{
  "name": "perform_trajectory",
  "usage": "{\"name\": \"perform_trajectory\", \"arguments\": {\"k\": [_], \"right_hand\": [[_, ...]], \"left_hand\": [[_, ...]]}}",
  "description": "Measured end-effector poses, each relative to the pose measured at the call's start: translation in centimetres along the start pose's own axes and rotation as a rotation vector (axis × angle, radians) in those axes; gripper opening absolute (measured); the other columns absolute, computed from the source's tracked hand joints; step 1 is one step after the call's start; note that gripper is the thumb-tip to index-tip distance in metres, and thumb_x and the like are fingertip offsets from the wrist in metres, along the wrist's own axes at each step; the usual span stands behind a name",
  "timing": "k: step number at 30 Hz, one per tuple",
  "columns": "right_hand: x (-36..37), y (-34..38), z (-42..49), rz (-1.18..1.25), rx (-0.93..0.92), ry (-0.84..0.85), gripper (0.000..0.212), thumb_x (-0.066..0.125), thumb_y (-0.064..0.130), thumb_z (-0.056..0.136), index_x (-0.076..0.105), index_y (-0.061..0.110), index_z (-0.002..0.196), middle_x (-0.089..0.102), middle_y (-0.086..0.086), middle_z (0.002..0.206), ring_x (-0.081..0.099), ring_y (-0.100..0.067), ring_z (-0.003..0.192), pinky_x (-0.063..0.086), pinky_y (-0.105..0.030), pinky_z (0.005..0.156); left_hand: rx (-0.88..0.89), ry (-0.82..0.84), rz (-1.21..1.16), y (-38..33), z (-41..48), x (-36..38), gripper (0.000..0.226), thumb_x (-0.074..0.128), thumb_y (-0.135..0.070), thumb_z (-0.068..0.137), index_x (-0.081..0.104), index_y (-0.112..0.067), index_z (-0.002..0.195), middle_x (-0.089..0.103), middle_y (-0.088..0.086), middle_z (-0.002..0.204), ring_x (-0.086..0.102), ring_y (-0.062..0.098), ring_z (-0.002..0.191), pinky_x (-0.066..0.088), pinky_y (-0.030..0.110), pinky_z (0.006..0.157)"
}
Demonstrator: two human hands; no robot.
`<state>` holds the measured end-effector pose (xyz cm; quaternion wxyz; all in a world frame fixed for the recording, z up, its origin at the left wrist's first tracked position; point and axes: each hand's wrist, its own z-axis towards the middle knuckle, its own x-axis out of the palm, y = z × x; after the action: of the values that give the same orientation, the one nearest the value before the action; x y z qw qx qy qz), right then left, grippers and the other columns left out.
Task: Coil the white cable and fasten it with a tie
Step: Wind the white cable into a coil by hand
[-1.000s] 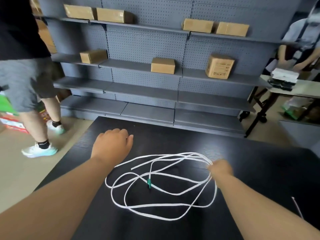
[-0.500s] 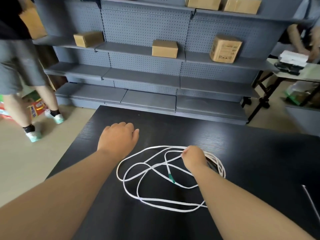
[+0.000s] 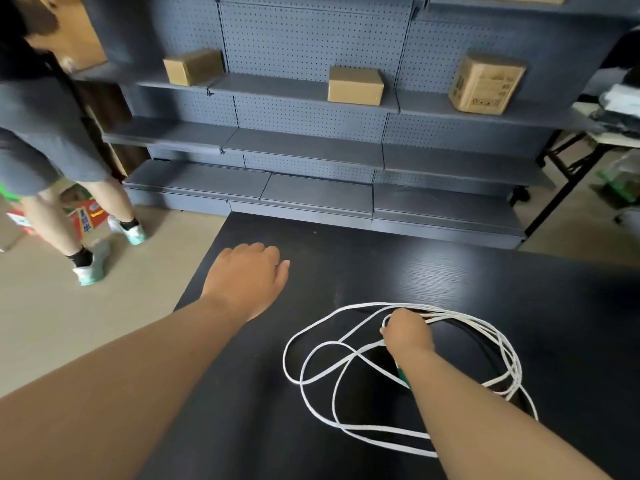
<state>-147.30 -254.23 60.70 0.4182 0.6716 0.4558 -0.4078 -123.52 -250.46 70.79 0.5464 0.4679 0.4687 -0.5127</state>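
Loops of the white cable (image 3: pixel 464 319) are bunching tighter toward the worktop's (image 3: pixel 381 265) right side: our right hand (image 3: pixel 407 332), having slid round to their far side, is pinching several strands, while our left hand (image 3: pixel 247 277) is staying open near the left edge. Coiling is advancing.

The scene is lit softly and evenly at a middling brightness, with the floor (image 3: pixel 69 323) rendered palest at the left and a dull sheen laid across the far part of the black table (image 3: pixel 450 271), where its grain is picked out. Only faint, soft-edged shadows are cast, the clearest being seen under the raised strands of the cable (image 3: pixel 512 362) beside the right hand (image 3: pixel 407 332). The shelves (image 3: pixel 304 150) are bowed by the wide lens, the person (image 3: pixel 45 140) at the left edge and the clutter (image 3: pixel 620 102) at the right edge are smeared by blur, and the centre is kept fairly sharp.
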Motion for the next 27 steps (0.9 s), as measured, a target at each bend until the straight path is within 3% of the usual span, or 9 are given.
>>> {"name": "perform_trajectory", "arguments": {"k": [14,17,21,24,27], "right_hand": [[-1.3,0.6,1.0,-0.039,0.012,0.010,0.024,0.046,0.003,0.088,0.062,0.003,0.106,0.064,-0.014,0.114,0.060,-0.031,0.108,0.048,-0.032,0.086],[-3.9,0.9,1.1,-0.039,-0.071,-0.029,0.023,0.045,0.006,0.088,0.064,0.004,0.101,0.065,-0.015,0.110,0.061,-0.032,0.103,0.045,-0.029,0.075],[-10.1,1.9,-0.2,-0.047,-0.246,-0.033,0.020,0.047,0.011,0.087,0.064,0.004,0.079,0.062,-0.016,0.089,0.058,-0.031,0.085,0.042,-0.026,0.063],[-14.9,1.6,-2.4,0.123,-0.407,-0.040,0.016,0.055,0.012,0.082,0.069,0.004,0.081,0.068,-0.015,0.087,0.061,-0.029,0.083,0.046,-0.029,0.072],[-19.2,0.7,-5.1,0.315,-0.546,-0.011,0.018,0.062,0.009,0.080,0.063,0.020,0.066,0.062,-0.001,0.065,0.055,-0.014,0.060,0.046,-0.026,0.065]], "left_hand": [[0.090,-0.012,0.002,-1.3,2.2,-0.1,0.037,0.025,-0.039,0.098,0.056,-0.019,0.102,0.062,0.000,0.098,0.056,0.023,0.094,0.039,0.033,0.080],[0.109,-0.030,-0.018,-2.4,2.6,-0.9,0.037,0.026,-0.039,0.098,0.057,-0.018,0.102,0.062,0.001,0.098,0.056,0.024,0.095,0.040,0.035,0.083],[0.137,-0.066,-0.054,-4.6,2.9,-2.9,0.036,0.027,-0.038,0.098,0.056,-0.017,0.101,0.062,0.002,0.098,0.056,0.025,0.095,0.039,0.036,0.083],[0.158,-0.103,-0.158,-6.5,3.1,-4.8,0.035,0.030,-0.036,0.098,0.057,-0.015,0.098,0.063,0.004,0.096,0.057,0.027,0.090,0.041,0.035,0.079],[0.145,-0.116,-0.355,-8.3,3.4,-6.5,0.033,0.034,-0.032,0.096,0.058,-0.015,0.113,0.065,0.002,0.111,0.058,0.026,0.101,0.044,0.036,0.088]]}}
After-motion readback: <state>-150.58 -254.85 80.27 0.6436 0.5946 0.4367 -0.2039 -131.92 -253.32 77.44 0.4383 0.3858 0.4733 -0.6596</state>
